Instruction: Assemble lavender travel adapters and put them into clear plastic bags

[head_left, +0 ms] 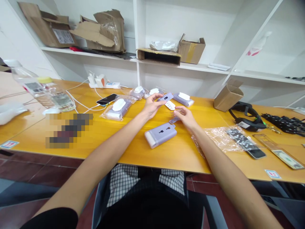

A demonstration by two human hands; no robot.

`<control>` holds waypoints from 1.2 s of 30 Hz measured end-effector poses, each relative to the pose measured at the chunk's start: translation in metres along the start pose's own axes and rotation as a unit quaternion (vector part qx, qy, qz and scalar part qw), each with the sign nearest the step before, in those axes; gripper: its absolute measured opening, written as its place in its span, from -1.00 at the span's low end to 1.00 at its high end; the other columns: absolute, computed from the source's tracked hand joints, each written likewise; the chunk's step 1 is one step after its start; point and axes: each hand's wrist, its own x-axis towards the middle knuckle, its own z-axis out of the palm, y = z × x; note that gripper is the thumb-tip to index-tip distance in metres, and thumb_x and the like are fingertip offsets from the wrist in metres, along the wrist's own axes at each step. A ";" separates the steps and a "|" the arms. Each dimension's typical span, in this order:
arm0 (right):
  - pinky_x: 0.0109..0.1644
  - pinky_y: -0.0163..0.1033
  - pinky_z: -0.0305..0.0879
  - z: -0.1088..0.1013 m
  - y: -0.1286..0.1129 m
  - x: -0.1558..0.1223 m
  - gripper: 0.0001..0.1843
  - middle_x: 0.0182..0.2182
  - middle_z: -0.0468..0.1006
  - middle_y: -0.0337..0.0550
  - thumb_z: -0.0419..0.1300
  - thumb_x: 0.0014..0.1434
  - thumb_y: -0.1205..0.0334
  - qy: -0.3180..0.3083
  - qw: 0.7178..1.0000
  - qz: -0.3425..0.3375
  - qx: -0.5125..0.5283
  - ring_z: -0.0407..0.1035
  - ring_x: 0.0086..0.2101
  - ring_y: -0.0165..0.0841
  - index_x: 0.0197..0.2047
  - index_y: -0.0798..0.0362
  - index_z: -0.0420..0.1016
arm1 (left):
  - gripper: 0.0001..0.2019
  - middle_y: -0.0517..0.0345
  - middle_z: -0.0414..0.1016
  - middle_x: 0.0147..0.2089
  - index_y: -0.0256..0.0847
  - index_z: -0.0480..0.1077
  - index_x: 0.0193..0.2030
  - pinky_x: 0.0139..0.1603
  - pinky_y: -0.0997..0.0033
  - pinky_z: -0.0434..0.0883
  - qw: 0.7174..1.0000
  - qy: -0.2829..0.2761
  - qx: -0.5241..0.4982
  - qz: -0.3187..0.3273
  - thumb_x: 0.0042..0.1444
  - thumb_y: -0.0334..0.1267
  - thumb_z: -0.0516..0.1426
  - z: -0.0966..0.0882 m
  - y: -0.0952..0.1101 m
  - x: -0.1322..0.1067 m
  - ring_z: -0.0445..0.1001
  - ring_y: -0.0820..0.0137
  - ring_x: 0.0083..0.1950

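My left hand [152,105] is raised over the yellow table [100,133] and pinches a small flat lilac piece [166,97] with two holes. My right hand [184,116] is closed right beside it and holds a small white oval piece [170,105] between its fingertips, close under the lilac piece. Another small lilac part [173,120] lies under my right hand. A lilac box-shaped device with a white end [160,135] lies on the table just in front of both hands.
Bagged lilac devices [118,107] and a bare one [183,99] lie behind my hands. A phone [107,99], power strip [102,82] and bottles [40,89] are to the left. A small carton [228,94], headset [247,116], empty plastic bags [221,136] and black parts [286,122] are to the right. Shelves with cardboard boxes stand behind.
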 end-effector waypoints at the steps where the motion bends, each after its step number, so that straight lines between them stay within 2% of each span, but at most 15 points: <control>1: -0.12 -0.15 0.52 -0.001 0.000 0.000 -0.41 -0.23 0.63 -0.18 0.54 -0.05 -0.19 0.003 1.000 -0.012 -0.017 0.53 -0.21 -0.26 -0.06 -0.05 0.57 | -0.61 0.13 0.57 0.02 -0.21 0.49 -0.31 0.35 0.14 0.37 1.000 -0.009 0.009 0.012 -0.31 -0.52 0.46 0.001 0.001 -0.001 0.51 0.23 0.18; 4: 0.04 -0.03 0.51 -0.004 -0.005 -0.001 -0.33 -0.05 0.62 -0.09 0.57 -0.06 -0.08 0.025 0.996 -0.058 -0.059 0.53 -0.10 -0.20 0.08 -0.10 0.53 | -0.54 0.06 0.58 0.08 -0.21 0.54 -0.25 0.38 0.10 0.36 0.998 -0.048 0.033 0.030 -0.34 -0.52 0.50 0.004 0.003 -0.006 0.53 0.17 0.21; 8: 0.05 0.01 0.51 -0.002 -0.017 -0.007 -0.12 0.21 0.53 -0.05 0.59 -0.06 0.00 0.034 0.989 -0.118 -0.086 0.49 0.06 -0.10 0.30 -0.24 0.41 | -0.49 -0.03 0.60 0.12 -0.21 0.58 -0.16 0.34 0.01 0.39 0.991 -0.117 0.064 0.005 -0.33 -0.47 0.54 0.007 0.003 -0.012 0.59 0.11 0.14; 11: 0.06 0.01 0.52 0.000 -0.025 -0.010 -0.22 0.25 0.53 -0.06 0.57 -0.03 0.01 0.023 0.987 -0.139 -0.084 0.47 0.14 -0.05 0.26 -0.25 0.47 | -0.47 -0.08 0.59 0.17 -0.20 0.59 -0.12 0.35 0.00 0.40 0.984 -0.159 0.084 -0.005 -0.31 -0.45 0.56 0.010 0.003 -0.016 0.59 0.09 0.15; 15: 0.03 -0.04 0.52 -0.002 -0.024 -0.005 -0.43 0.19 0.57 -0.07 0.51 0.05 -0.04 0.032 0.986 -0.149 -0.066 0.50 0.10 -0.08 0.12 -0.18 0.56 | -0.47 -0.09 0.58 0.20 -0.16 0.60 -0.05 0.35 0.04 0.40 0.980 -0.172 0.099 0.008 -0.24 -0.39 0.56 0.016 0.004 -0.017 0.58 0.07 0.20; 18: -0.04 -0.10 0.49 -0.010 -0.017 0.001 -0.50 0.12 0.60 -0.07 0.47 0.09 -0.01 0.083 0.980 -0.158 -0.092 0.53 0.02 -0.15 0.08 -0.15 0.55 | -0.46 -0.09 0.59 0.18 -0.12 0.59 0.03 0.28 0.11 0.45 0.975 -0.150 0.160 0.031 -0.15 -0.30 0.54 0.015 0.003 -0.016 0.61 0.10 0.14; 20: -0.09 -0.12 0.47 -0.017 -0.014 0.005 -0.53 0.06 0.61 -0.07 0.46 0.09 0.02 0.125 0.972 -0.154 -0.123 0.53 -0.04 -0.18 0.06 -0.13 0.53 | -0.48 -0.07 0.66 0.04 -0.11 0.61 0.02 0.19 0.18 0.48 0.958 -0.168 0.231 0.042 -0.13 -0.21 0.53 0.009 0.001 -0.018 0.64 0.15 0.00; 22: -0.11 -0.13 0.45 -0.023 -0.011 0.007 -0.55 0.00 0.62 -0.08 0.45 0.08 0.04 0.163 0.963 -0.151 -0.154 0.52 -0.10 -0.19 0.03 -0.11 0.52 | -0.47 0.00 0.69 -0.14 -0.08 0.63 -0.03 0.14 0.24 0.49 0.933 -0.214 0.288 0.032 -0.20 -0.13 0.55 -0.001 -0.003 -0.023 0.65 0.16 -0.10; 25: -0.07 -0.11 0.43 -0.031 -0.010 0.008 -0.58 -0.08 0.64 -0.10 0.42 0.08 0.07 0.202 0.948 -0.145 -0.198 0.49 -0.16 -0.20 0.01 -0.09 0.50 | -0.32 0.08 0.70 -0.19 0.01 0.63 -0.03 0.17 0.27 0.46 0.898 -0.260 0.354 0.009 -0.42 -0.10 0.59 -0.016 -0.012 -0.032 0.65 0.09 -0.05; 29: 0.01 -0.04 0.41 -0.039 -0.005 0.010 -0.57 -0.20 0.63 -0.14 0.40 0.07 0.07 0.221 0.938 -0.107 -0.243 0.47 -0.25 -0.20 0.01 -0.07 0.51 | -0.24 0.15 0.69 -0.25 0.10 0.63 0.06 0.22 0.25 0.41 0.859 -0.287 0.422 0.041 -0.44 -0.07 0.56 -0.029 -0.023 -0.032 0.64 0.04 -0.02; 31: 0.01 -0.02 0.41 -0.043 0.000 0.013 -0.56 -0.27 0.61 -0.17 0.40 0.07 0.05 0.214 0.941 -0.078 -0.252 0.46 -0.30 -0.21 0.01 -0.06 0.52 | -0.25 0.17 0.68 -0.27 0.10 0.63 0.06 0.21 0.23 0.41 0.854 -0.294 0.428 0.038 -0.44 -0.11 0.55 -0.035 -0.023 -0.022 0.63 0.05 -0.06; 34: -0.03 -0.05 0.40 -0.048 0.010 0.018 -0.62 -0.36 0.59 -0.21 0.43 0.03 0.02 0.215 0.944 -0.027 -0.250 0.44 -0.36 -0.25 -0.14 -0.02 0.50 | -0.20 0.16 0.69 -0.19 0.07 0.63 0.00 0.25 0.20 0.39 0.859 -0.294 0.418 -0.018 -0.58 -0.30 0.55 -0.047 -0.015 -0.003 0.61 0.05 -0.02; 36: -0.12 -0.11 0.42 -0.051 0.016 0.021 -0.61 -0.41 0.56 -0.23 0.47 -0.02 0.00 0.231 0.947 0.011 -0.224 0.43 -0.37 -0.27 -0.26 -0.03 0.42 | -0.20 0.11 0.68 -0.16 0.02 0.62 -0.05 0.32 0.20 0.34 0.881 -0.250 0.400 -0.046 -0.64 -0.40 0.53 -0.056 -0.008 0.007 0.58 0.00 0.09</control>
